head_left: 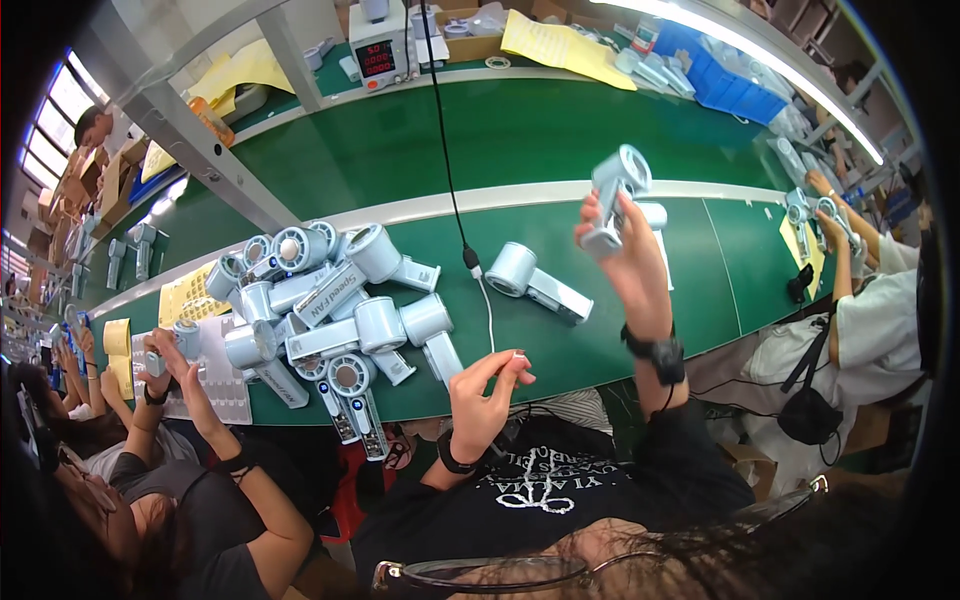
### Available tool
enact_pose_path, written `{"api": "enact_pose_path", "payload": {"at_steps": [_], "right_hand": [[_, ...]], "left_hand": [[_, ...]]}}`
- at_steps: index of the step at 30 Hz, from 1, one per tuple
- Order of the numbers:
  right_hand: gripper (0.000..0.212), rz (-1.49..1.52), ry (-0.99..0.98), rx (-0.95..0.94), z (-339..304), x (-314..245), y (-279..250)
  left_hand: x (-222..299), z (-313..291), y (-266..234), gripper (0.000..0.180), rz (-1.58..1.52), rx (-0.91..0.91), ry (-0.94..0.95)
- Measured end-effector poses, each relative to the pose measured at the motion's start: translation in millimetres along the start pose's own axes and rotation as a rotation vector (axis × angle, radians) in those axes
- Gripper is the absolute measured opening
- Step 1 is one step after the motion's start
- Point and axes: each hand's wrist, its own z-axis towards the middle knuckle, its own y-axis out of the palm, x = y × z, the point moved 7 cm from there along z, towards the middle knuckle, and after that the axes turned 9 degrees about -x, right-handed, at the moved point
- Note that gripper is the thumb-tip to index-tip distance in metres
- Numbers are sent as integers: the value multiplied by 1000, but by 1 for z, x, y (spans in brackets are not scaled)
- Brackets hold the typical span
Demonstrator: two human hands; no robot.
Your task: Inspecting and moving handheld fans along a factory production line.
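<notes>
Head view: the right hand (pixel 640 265) partly covers its pale-blue fan (pixel 610 178).

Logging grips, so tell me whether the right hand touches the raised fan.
Touching. The head view shows the right hand closed around the raised fan.

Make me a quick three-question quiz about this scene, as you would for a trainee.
1. Which of the person's hands holds up a pale-blue fan?
2. True or false: the blue bin is right of the white instrument with red digits.
3. Fill in: a thin ____ lead runs from the black cable toward the left hand.

Key: 1. The right hand. 2. True. 3. White.
</notes>
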Motion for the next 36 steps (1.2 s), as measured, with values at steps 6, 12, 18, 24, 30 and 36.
{"api": "enact_pose_path", "payload": {"at_steps": [6, 12, 18, 24, 30, 36], "right_hand": [[47, -1536, 67, 137, 162, -33, -62], [61, -2236, -337, 144, 210, -27, -105], [68, -2175, 167, -598, 38, 29, -5], [61, -2198, 180, -594, -49, 43, -33], [59, -1087, 288, -280, -69, 34, -25], [66, -428, 147, -202, -82, 47, 11]], "left_hand": [[9, 1, 0, 15, 34, -10, 7], [14, 0, -9, 16, 91, 17, 32], [9, -5, -24, 16, 110, 94, 25], [11, 0, -4, 15, 105, 20, 1], [12, -4, 12, 13, 121, -56, -3], [22, 0, 42, 10, 90, -202, 71]]}}
